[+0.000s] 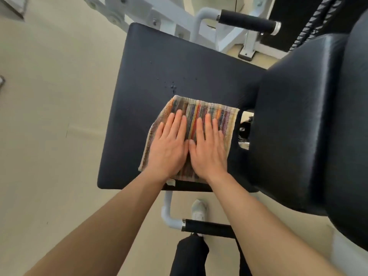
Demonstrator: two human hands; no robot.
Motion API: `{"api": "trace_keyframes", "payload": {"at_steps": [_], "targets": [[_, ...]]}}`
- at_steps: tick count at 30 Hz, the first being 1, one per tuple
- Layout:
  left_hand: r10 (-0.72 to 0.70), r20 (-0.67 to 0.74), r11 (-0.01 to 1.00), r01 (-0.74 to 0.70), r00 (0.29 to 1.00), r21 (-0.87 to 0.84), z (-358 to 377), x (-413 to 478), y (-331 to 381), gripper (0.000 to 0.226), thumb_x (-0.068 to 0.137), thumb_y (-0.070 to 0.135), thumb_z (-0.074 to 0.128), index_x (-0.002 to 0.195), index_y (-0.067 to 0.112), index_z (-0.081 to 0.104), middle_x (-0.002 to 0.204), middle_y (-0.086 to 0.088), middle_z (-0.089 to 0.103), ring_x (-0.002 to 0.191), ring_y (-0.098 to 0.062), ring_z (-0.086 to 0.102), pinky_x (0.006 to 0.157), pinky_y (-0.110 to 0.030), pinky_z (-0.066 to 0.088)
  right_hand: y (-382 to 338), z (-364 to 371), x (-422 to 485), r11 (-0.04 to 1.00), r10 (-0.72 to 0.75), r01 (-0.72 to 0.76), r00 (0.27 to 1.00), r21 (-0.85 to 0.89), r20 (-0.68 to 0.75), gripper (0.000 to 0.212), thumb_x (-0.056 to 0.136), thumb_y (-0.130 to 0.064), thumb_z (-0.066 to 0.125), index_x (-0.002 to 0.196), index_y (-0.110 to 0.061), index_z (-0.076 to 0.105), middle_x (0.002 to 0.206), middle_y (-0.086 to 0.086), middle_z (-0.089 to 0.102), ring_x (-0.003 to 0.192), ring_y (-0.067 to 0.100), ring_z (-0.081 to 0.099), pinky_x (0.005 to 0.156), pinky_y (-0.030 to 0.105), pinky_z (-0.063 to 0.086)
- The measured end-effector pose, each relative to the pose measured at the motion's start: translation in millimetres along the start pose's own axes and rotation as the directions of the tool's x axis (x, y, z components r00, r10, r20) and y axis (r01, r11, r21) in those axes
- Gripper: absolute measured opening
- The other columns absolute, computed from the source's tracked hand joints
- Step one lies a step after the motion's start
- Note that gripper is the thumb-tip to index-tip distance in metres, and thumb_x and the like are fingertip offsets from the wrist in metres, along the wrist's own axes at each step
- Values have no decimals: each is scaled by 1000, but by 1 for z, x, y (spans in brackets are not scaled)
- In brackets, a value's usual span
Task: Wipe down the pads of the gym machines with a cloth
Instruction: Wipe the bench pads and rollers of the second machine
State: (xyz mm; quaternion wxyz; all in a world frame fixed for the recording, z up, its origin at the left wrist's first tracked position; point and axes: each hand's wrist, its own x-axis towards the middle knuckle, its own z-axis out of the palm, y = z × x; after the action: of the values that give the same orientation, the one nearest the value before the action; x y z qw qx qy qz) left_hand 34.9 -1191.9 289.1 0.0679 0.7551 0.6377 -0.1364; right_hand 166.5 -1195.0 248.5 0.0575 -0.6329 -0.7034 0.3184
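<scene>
A folded cloth (201, 110) with many coloured stripes lies flat on the black seat pad (155, 76) of a gym machine, near the pad's front right part. My left hand (169, 148) and my right hand (208, 150) press down on the cloth side by side, palms flat, fingers stretched out and thumbs touching. Small wet drops (172, 86) sit on the pad just beyond the cloth. The black back pad (310, 120) rises at the right, close to the cloth's right edge.
White machine frame (221, 39) and a black handle grip (247, 21) stand beyond the seat. Another black handle grip (209, 228) on a white bar juts out below the seat's front edge. My shoe (198, 210) and dark trouser leg (189, 255) stand on the beige floor (49, 116).
</scene>
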Motion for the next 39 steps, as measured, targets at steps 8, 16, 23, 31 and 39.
{"api": "trace_keyframes", "payload": {"at_steps": [8, 16, 23, 31, 39], "targets": [[-65, -175, 997, 70, 982, 27, -13, 127, -58, 67, 104, 50, 15, 161, 16, 5, 169, -3, 2, 156, -18, 2, 126, -40, 8, -17, -18, 147, 994, -76, 57, 972, -92, -222, 62, 104, -48, 11, 161, -25, 2, 169, -1, -5, 156, 17, -5, 126, 43, 2], [-53, -157, 998, 59, 986, 30, 0, 73, -58, 65, 106, 46, 17, 161, 14, 5, 169, -7, 1, 156, -21, 0, 126, -43, 9, -23, 4, 94, 993, -99, 85, 975, -77, -198, 62, 105, -43, 16, 161, -23, 2, 169, 1, -5, 156, 19, -6, 126, 47, 6], [-50, -75, 996, 55, 996, 67, 15, 15, -54, 65, 106, 46, 17, 161, 16, 3, 169, -4, -3, 156, -19, -3, 126, -42, 9, -20, 24, 38, 987, -141, 134, 987, -93, -71, 63, 104, -45, 18, 160, -25, -3, 168, -2, -10, 155, 17, -10, 126, 45, 3], [-80, -145, 997, 82, 986, 5, -36, 170, -88, 65, 105, 49, 15, 161, 18, 7, 169, -3, 3, 156, -19, 3, 126, -41, 8, -36, -38, 192, 994, -79, 64, 979, -83, -188, 62, 104, -45, 15, 161, -25, 0, 169, -1, -8, 156, 18, -8, 126, 44, -2], [-222, -135, 974, 227, 966, 25, -6, 32, -116, 68, 105, 44, 18, 160, 5, 8, 168, -15, 3, 156, -28, 4, 125, -48, 14, -83, 13, 101, 943, -326, 311, 936, -119, -131, 63, 103, -45, 21, 161, -24, 8, 170, 3, -2, 156, 23, -4, 125, 48, 4]]}}
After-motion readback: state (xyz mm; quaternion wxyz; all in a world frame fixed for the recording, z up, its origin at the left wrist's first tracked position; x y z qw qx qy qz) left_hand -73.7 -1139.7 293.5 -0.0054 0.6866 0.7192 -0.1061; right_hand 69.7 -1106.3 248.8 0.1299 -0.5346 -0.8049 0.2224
